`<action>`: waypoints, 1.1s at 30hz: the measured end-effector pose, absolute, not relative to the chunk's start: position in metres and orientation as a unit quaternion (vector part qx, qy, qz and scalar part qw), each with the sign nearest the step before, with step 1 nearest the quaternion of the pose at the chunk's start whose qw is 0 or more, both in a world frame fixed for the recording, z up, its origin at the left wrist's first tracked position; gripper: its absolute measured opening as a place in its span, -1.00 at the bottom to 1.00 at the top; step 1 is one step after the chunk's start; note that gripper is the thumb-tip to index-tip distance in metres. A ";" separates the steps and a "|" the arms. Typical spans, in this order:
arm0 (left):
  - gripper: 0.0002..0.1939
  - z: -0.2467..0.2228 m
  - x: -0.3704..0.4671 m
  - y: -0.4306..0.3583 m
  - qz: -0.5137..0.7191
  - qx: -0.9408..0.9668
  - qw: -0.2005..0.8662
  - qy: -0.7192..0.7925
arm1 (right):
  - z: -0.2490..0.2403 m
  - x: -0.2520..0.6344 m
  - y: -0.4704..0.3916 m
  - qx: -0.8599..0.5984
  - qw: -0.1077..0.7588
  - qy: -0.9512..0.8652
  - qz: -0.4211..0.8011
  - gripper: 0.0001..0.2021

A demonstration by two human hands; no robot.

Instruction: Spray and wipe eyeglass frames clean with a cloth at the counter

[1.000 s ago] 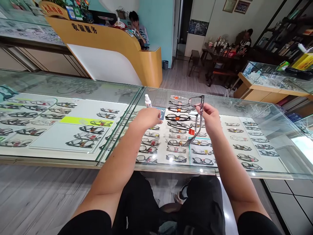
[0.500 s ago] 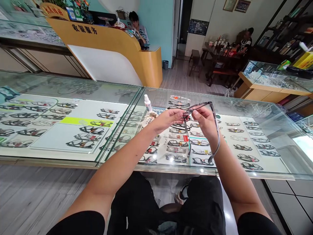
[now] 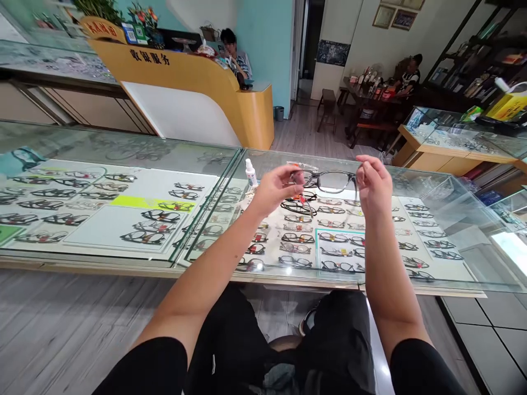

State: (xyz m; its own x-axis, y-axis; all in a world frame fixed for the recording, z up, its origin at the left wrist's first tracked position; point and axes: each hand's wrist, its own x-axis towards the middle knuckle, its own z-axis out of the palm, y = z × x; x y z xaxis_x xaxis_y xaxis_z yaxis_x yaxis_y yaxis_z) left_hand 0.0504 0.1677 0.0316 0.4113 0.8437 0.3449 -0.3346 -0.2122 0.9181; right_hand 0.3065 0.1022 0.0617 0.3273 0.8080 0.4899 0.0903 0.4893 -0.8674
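Observation:
A pair of dark-rimmed eyeglasses (image 3: 336, 181) is held up over the glass display case, its lenses spread between my two hands. My left hand (image 3: 276, 189) pinches the frame at its left end, partly covering that lens. At the other end, my right hand (image 3: 374, 178) has its fingers closed round the hinge and temple area. Behind my left hand a white spray bottle (image 3: 250, 173) stands on the glass, with a crumpled cloth beside it, mostly hidden by my forearm.
Rows of eyeglasses (image 3: 297, 237) lie inside the display case (image 3: 263, 278). Beyond it are a wooden counter (image 3: 255, 118) with a seated person (image 3: 236, 57) behind, a dark table (image 3: 370, 93) with another person, and a second glass case (image 3: 457, 134) at right.
The eyeglasses have turned so that their lenses face me. My right hand has moved up and to the right, away from my left hand, which has shifted slightly left.

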 end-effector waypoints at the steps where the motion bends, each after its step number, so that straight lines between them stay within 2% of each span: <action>1: -0.21 0.039 0.046 0.163 0.533 0.618 0.532 0.224 | 0.069 0.311 0.094 -0.427 0.699 -0.520 0.242 -0.68; 3: -0.21 0.059 0.037 0.150 0.576 0.665 0.411 0.238 | 0.084 0.311 0.070 -0.416 0.674 -0.560 0.245 -0.63; 5: -0.21 0.082 0.028 0.134 0.591 0.711 0.292 0.243 | 0.099 0.302 0.043 -0.401 0.618 -0.631 0.242 -0.50; 8: -0.21 0.122 0.017 0.108 0.600 0.753 0.137 0.235 | 0.126 0.282 0.009 -0.406 0.559 -0.706 0.159 -0.34; 15: -0.27 0.200 -0.003 0.056 0.645 0.750 -0.110 0.098 | 0.182 0.251 -0.037 -0.408 0.589 -0.692 -0.087 -0.34; 21: -0.14 0.239 -0.010 0.031 0.664 0.724 -0.139 0.123 | 0.224 0.240 -0.074 -0.392 0.582 -0.678 -0.218 -0.34; 28: -0.10 0.281 -0.001 0.016 0.699 0.704 -0.125 -0.013 | 0.268 0.239 -0.098 -0.364 0.578 -0.670 -0.290 -0.32; 33: -0.05 0.304 0.003 0.011 0.699 0.702 -0.134 0.008 | 0.282 0.242 -0.107 -0.353 0.585 -0.636 -0.359 -0.30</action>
